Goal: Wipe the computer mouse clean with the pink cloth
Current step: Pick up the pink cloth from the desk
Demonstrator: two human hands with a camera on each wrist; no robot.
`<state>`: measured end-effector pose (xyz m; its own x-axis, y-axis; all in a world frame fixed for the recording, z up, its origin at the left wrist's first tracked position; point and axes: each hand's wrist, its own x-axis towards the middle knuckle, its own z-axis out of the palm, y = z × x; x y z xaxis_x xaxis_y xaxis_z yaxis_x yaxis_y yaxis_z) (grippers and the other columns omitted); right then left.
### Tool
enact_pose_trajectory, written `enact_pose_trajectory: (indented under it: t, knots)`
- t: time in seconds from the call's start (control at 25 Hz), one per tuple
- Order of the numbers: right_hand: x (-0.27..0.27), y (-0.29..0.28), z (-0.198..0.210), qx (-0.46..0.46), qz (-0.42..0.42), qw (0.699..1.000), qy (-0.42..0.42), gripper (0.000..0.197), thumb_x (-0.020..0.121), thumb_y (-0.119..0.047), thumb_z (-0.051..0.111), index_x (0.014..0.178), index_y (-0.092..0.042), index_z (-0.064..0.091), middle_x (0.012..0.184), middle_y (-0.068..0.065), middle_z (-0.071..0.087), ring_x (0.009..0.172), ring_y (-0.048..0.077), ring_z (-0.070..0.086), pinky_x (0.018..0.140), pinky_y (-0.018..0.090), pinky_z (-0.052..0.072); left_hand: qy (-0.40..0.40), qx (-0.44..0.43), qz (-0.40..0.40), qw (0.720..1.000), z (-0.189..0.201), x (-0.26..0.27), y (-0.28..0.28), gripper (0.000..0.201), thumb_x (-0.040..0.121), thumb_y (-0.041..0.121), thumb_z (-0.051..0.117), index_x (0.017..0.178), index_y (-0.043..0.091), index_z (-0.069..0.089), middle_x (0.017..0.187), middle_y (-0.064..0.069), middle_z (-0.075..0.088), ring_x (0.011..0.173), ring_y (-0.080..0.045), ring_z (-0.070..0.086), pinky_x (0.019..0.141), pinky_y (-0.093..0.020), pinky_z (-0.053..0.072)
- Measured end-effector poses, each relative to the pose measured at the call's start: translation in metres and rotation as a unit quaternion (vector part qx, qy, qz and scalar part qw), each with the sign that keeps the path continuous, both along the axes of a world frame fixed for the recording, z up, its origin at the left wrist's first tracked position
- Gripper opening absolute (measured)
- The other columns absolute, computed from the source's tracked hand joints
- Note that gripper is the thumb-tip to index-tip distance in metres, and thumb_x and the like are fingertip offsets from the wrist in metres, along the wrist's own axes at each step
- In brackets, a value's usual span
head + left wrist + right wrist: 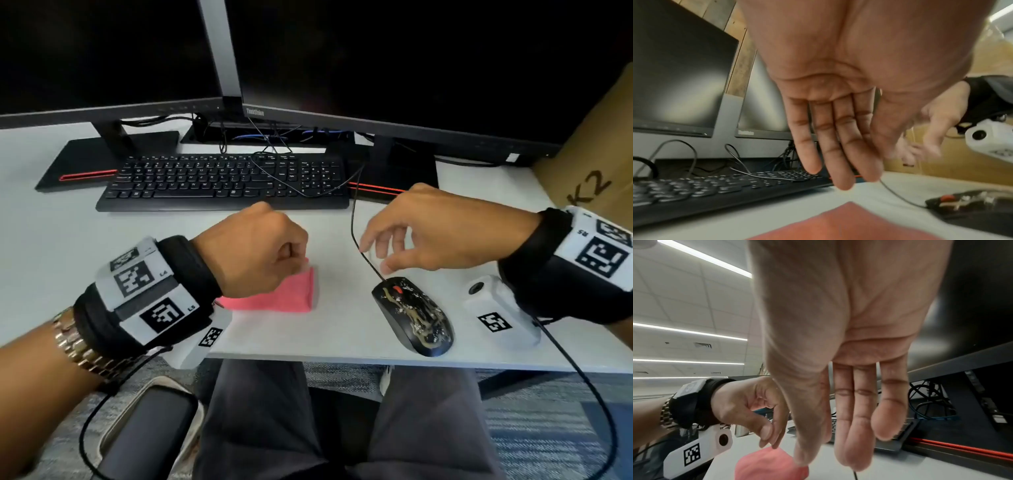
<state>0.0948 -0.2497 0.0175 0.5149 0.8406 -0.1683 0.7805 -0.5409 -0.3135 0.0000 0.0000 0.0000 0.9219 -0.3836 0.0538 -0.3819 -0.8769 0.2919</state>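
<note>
- While the left hand [253,253] hangs over the far corner of the pink cloth [281,294], its fingers reach down straight and relaxed in the left wrist view, holding nothing; whether the tips touch the fabric I cannot tell.
- Folded flat, the pink cloth lies on the desk [41,246] near the front edge, directly under that hand, so the left hand is the nearer one for picking it up.
- Right of the cloth, well apart from it, the computer mouse [412,315] lies by the front edge, its long axis slanting from far-left, where the cable [352,219] leaves it, to near-right.
- Just beyond the mouse's cabled nose hovers the right hand [428,233], fingers loose and empty, not touching it.
</note>
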Motion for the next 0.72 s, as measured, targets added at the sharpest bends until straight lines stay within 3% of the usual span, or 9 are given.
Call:
enact_pose_trajectory:
  t: [0.08, 0.16, 0.24, 0.36, 0.44, 0.56, 0.64, 0.72]
  knots:
    - [0.001, -0.006, 0.002, -0.024, -0.005, 1.000, -0.015, 0.031, 0.087, -0.045, 0.076, 0.115, -0.035, 0.073, 0.090, -0.021, 0.073, 0.084, -0.001, 0.067, 0.075, -0.010, 0.031, 0.020, 0.076, 0.020, 0.997, -0.004, -0.001, 0.009, 0.023, 0.081, 0.049, 0.062, 0.086, 0.027, 0.068, 0.081, 0.015, 0.070, 0.077, -0.011, 0.065, 0.072, -0.036, 0.055]
    - [0.002, -0.015, 0.001, -0.020, -0.015, 1.000, -0.012, 0.032, 0.086, -0.049, 0.075, 0.115, -0.037, 0.072, 0.089, -0.023, 0.072, 0.087, -0.005, 0.066, 0.075, -0.009, 0.032, 0.096, 0.155, 0.046, 0.982, -0.012, -0.008, 0.011, 0.041, 0.074, 0.064, 0.065, 0.100, 0.032, 0.064, 0.100, 0.016, 0.065, 0.091, -0.013, 0.061, 0.079, -0.036, 0.053]
    - [0.002, -0.018, 0.000, -0.007, -0.031, 0.999, -0.007, 0.033, 0.084, -0.053, 0.074, 0.114, -0.040, 0.072, 0.089, -0.024, 0.072, 0.090, -0.008, 0.064, 0.074, -0.007, 0.034, 0.130, 0.204, 0.046, 0.969, -0.020, -0.011, 0.007, 0.056, 0.069, 0.070, 0.067, 0.109, 0.032, 0.058, 0.108, 0.015, 0.058, 0.097, -0.016, 0.058, 0.079, -0.032, 0.048]
    - [0.004, -0.022, -0.003, 0.012, -0.039, 0.999, -0.003, 0.034, 0.083, -0.056, 0.073, 0.113, -0.040, 0.072, 0.089, -0.025, 0.072, 0.088, -0.009, 0.065, 0.075, -0.008, 0.034, 0.102, 0.246, 0.033, 0.963, -0.029, -0.011, 0.000, 0.063, 0.072, 0.070, 0.063, 0.118, 0.028, 0.051, 0.112, 0.011, 0.054, 0.100, -0.019, 0.057, 0.076, -0.033, 0.045]
    - [0.003, -0.022, -0.003, 0.019, -0.043, 0.999, 0.000, 0.035, 0.083, -0.057, 0.071, 0.113, -0.039, 0.073, 0.088, -0.025, 0.072, 0.087, -0.009, 0.066, 0.075, -0.009, 0.032, 0.059, 0.274, 0.019, 0.960, -0.032, -0.012, -0.004, 0.053, 0.084, 0.058, 0.056, 0.123, 0.024, 0.049, 0.113, 0.005, 0.055, 0.102, -0.023, 0.058, 0.076, -0.036, 0.046]
    - [0.003, -0.020, 0.002, 0.023, -0.037, 0.999, 0.002, 0.039, 0.081, -0.059, 0.069, 0.114, -0.039, 0.073, 0.088, -0.025, 0.072, 0.086, -0.011, 0.065, 0.074, -0.007, 0.035, 0.012, 0.250, 0.015, 0.968, -0.036, -0.013, -0.005, 0.029, 0.090, 0.030, 0.045, 0.116, 0.019, 0.052, 0.107, -0.001, 0.061, 0.094, -0.030, 0.062, 0.067, -0.034, 0.040]
    - [0.004, -0.022, 0.007, 0.030, -0.040, 0.999, 0.000, 0.041, 0.080, -0.059, 0.069, 0.114, -0.037, 0.074, 0.087, -0.024, 0.073, 0.085, -0.010, 0.066, 0.072, -0.004, 0.039, 0.003, 0.188, 0.025, 0.982, -0.030, -0.009, 0.000, 0.021, 0.084, 0.027, 0.043, 0.100, 0.019, 0.054, 0.098, 0.000, 0.068, 0.085, -0.031, 0.065, 0.062, -0.031, 0.038]
    - [0.001, -0.025, 0.012, 0.050, -0.045, 0.998, -0.003, 0.050, 0.075, -0.067, 0.062, 0.113, -0.037, 0.075, 0.088, -0.023, 0.073, 0.085, -0.010, 0.066, 0.073, -0.002, 0.041, 0.005, 0.098, 0.028, 0.995, -0.016, -0.005, 0.003, 0.017, 0.079, 0.028, 0.040, 0.087, 0.021, 0.053, 0.094, 0.004, 0.073, 0.082, -0.026, 0.068, 0.062, -0.033, 0.048]
